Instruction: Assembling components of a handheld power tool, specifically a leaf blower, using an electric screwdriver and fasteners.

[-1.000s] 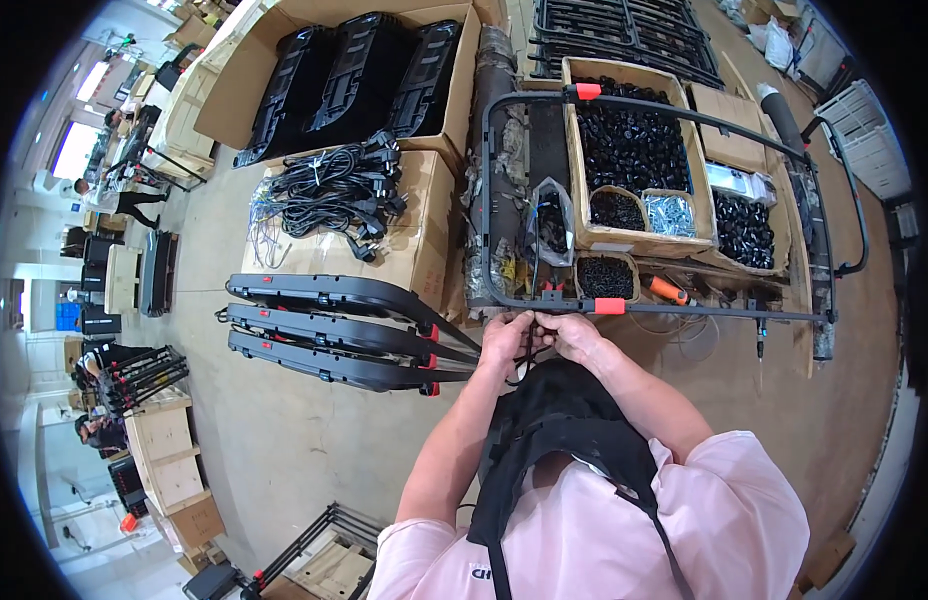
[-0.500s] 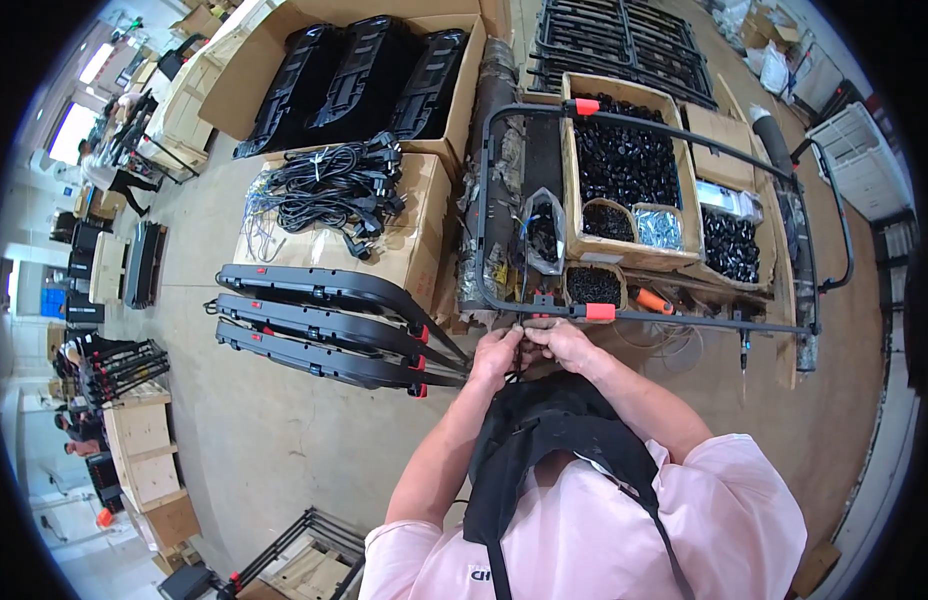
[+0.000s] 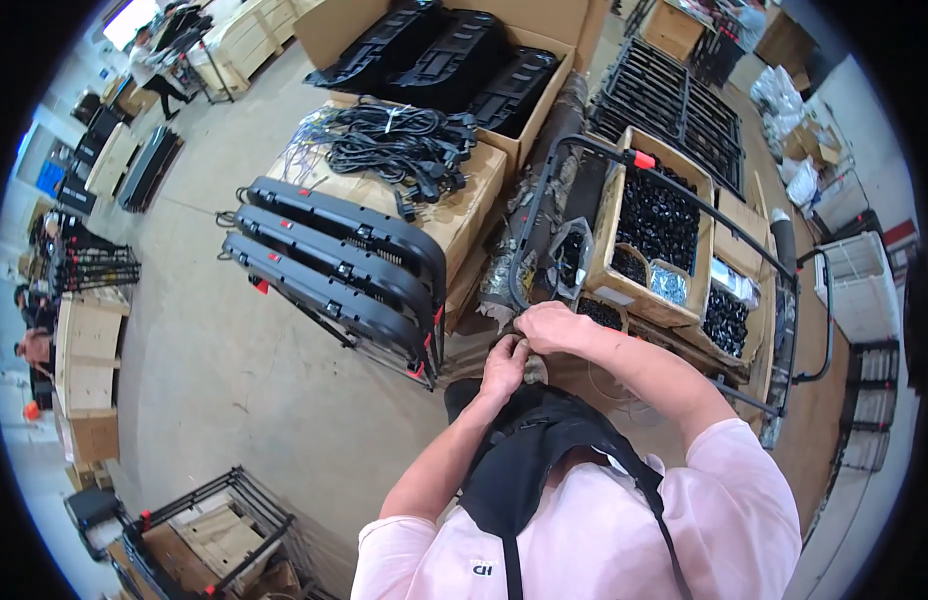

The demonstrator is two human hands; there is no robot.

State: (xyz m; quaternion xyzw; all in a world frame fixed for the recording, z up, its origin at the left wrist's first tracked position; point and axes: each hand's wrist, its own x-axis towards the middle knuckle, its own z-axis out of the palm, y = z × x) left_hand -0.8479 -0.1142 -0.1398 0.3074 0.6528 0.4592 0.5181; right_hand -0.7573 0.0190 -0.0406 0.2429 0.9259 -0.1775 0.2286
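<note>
The person's right hand (image 3: 550, 328) is curled over the near left corner of the black frame (image 3: 598, 147), while the left hand (image 3: 504, 366) is pinched up just below it; from here I can't tell what, if anything, the fingers are grasping. The frame's long axis heads off to the right of the fingers, slanting back toward the person and ending in a loop, while its short side runs forward from them. Three black panels (image 3: 319, 252) stand to the fingers' left.
</note>
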